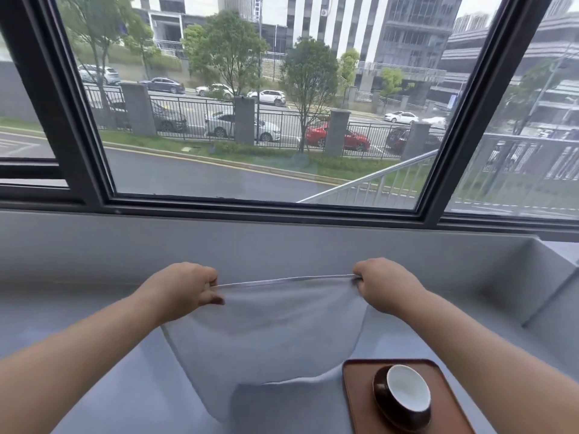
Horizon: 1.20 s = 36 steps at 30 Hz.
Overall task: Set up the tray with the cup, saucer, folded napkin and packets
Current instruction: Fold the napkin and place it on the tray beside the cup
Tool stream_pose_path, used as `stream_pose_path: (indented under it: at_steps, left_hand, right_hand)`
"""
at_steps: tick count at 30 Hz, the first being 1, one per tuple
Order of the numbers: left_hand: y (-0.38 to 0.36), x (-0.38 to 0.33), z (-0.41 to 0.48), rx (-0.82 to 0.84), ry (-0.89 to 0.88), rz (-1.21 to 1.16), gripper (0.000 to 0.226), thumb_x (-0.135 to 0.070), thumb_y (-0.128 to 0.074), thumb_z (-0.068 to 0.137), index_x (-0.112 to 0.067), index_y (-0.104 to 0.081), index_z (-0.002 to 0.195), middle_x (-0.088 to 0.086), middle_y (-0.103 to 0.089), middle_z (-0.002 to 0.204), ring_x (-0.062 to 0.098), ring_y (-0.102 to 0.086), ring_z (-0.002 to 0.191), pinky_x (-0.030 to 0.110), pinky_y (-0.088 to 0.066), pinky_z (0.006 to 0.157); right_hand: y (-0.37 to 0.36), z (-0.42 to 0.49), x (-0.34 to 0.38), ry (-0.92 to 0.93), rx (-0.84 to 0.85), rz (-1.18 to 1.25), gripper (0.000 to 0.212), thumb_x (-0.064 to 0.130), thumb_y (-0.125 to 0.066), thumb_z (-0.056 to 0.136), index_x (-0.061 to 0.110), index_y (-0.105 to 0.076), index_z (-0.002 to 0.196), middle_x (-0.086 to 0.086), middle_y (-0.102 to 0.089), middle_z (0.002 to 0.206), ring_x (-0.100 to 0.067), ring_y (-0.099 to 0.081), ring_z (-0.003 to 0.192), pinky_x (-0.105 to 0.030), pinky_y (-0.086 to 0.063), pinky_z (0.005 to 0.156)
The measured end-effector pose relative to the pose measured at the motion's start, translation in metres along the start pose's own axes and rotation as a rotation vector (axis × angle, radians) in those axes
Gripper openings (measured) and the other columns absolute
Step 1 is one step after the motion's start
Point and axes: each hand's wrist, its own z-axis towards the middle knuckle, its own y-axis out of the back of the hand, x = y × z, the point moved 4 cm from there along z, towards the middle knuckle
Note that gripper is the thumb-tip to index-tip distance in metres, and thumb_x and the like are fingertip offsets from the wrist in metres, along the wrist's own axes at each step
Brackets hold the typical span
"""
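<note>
A pale grey napkin (pixel 266 333) hangs spread out in the air in front of me. My left hand (pixel 185 288) pinches its top left corner and my right hand (pixel 383 285) pinches its top right corner, so the top edge is stretched taut. Its lower part drapes down onto the grey counter. A brown tray (pixel 357 393) lies at the lower right. On the tray a dark brown saucer (pixel 404 422) carries a dark cup (pixel 407 388) with a white inside. No packets are in view.
The grey counter (pixel 103 380) runs under a big window with a dark frame (pixel 266 208). A raised grey ledge (pixel 532 277) steps up at the right. The street outside fills the top half.
</note>
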Motion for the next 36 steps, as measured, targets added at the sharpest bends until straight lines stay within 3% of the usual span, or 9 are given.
stream_pose_path:
  at_steps: [5, 9, 15, 20, 24, 26, 29, 33, 36]
  left_hand:
    - [0.006, 0.017, 0.004, -0.016, -0.059, 0.062, 0.019, -0.038, -0.053, 0.105, -0.026, -0.069, 0.102, -0.007, -0.062, 0.105, 0.019, -0.064, 0.103, 0.032, -0.05, 0.087]
    - [0.002, 0.036, 0.015, 0.012, 0.009, 0.099, 0.023, -0.045, -0.055, 0.102, -0.032, -0.056, 0.083, -0.01, -0.062, 0.092, 0.018, -0.058, 0.09, 0.033, -0.049, 0.077]
    - [-0.004, 0.046, 0.043, -0.1, 0.131, 0.043, 0.016, -0.032, -0.048, 0.104, -0.03, -0.063, 0.102, -0.005, -0.071, 0.111, 0.023, -0.066, 0.101, 0.036, -0.051, 0.081]
    - [0.011, 0.056, 0.066, -0.217, 0.202, 0.041, 0.018, -0.039, -0.053, 0.104, -0.026, -0.064, 0.099, -0.001, -0.071, 0.108, 0.027, -0.067, 0.098, 0.037, -0.047, 0.077]
    - [0.043, 0.058, 0.068, -0.403, 0.119, -0.123, 0.011, -0.019, -0.058, 0.103, -0.016, -0.068, 0.104, 0.007, -0.066, 0.106, 0.035, -0.065, 0.099, 0.041, -0.048, 0.081]
    - [0.061, 0.055, 0.059, -0.525, 0.069, -0.161, 0.008, -0.015, -0.063, 0.101, -0.014, -0.07, 0.103, 0.008, -0.068, 0.101, 0.036, -0.065, 0.095, 0.043, -0.049, 0.081]
    - [0.083, 0.052, 0.041, -0.67, 0.003, -0.157, 0.004, -0.014, -0.074, 0.095, -0.01, -0.072, 0.094, 0.01, -0.072, 0.093, 0.038, -0.068, 0.087, 0.045, -0.051, 0.077]
    - [0.083, 0.052, 0.009, -0.711, -0.067, -0.128, 0.013, -0.013, -0.082, 0.089, -0.007, -0.07, 0.086, 0.01, -0.071, 0.082, 0.039, -0.067, 0.077, 0.044, -0.05, 0.068]
    - [0.056, 0.055, -0.017, -0.681, -0.144, -0.133, 0.016, -0.021, -0.078, 0.093, -0.011, -0.071, 0.082, 0.004, -0.068, 0.078, 0.033, -0.066, 0.072, 0.036, -0.045, 0.065]
  right_hand:
    - [0.018, -0.002, 0.001, -0.027, 0.001, -0.058, 0.015, 0.023, -0.054, 0.094, 0.026, -0.063, 0.081, -0.001, -0.069, 0.094, -0.027, -0.058, 0.085, -0.031, -0.043, 0.066]
    - [0.01, 0.006, -0.003, -0.083, 0.013, -0.027, 0.016, 0.034, -0.058, 0.096, 0.028, -0.061, 0.081, 0.003, -0.061, 0.085, -0.024, -0.054, 0.08, -0.031, -0.043, 0.066]
    - [-0.015, 0.036, -0.013, -0.132, -0.035, 0.057, 0.02, 0.033, -0.055, 0.098, 0.023, -0.066, 0.086, 0.001, -0.065, 0.088, -0.025, -0.057, 0.082, -0.033, -0.049, 0.067]
    - [-0.008, 0.068, -0.029, -0.137, -0.169, 0.111, 0.025, 0.029, -0.051, 0.1, 0.021, -0.061, 0.078, -0.002, -0.065, 0.082, -0.03, -0.06, 0.08, -0.035, -0.047, 0.061]
    - [0.016, 0.081, -0.035, -0.132, -0.329, 0.165, 0.024, 0.028, -0.053, 0.1, 0.02, -0.068, 0.083, -0.001, -0.065, 0.08, -0.032, -0.062, 0.083, -0.036, -0.045, 0.061]
    - [0.031, 0.079, -0.035, -0.114, -0.411, 0.188, 0.021, 0.027, -0.054, 0.099, 0.02, -0.07, 0.088, -0.002, -0.071, 0.085, -0.033, -0.063, 0.084, -0.039, -0.05, 0.065]
    - [0.045, 0.066, -0.035, -0.087, -0.498, 0.198, 0.02, 0.023, -0.058, 0.098, 0.018, -0.069, 0.082, -0.002, -0.07, 0.079, -0.032, -0.062, 0.078, -0.036, -0.043, 0.06]
    - [0.043, 0.033, -0.032, -0.044, -0.55, 0.211, 0.021, 0.018, -0.061, 0.096, 0.017, -0.064, 0.075, -0.001, -0.065, 0.071, -0.032, -0.059, 0.072, -0.035, -0.038, 0.056]
    - [0.018, 0.001, -0.026, -0.02, -0.545, 0.228, 0.01, 0.013, -0.067, 0.094, 0.017, -0.072, 0.086, 0.0, -0.07, 0.079, -0.03, -0.062, 0.077, -0.035, -0.044, 0.064]
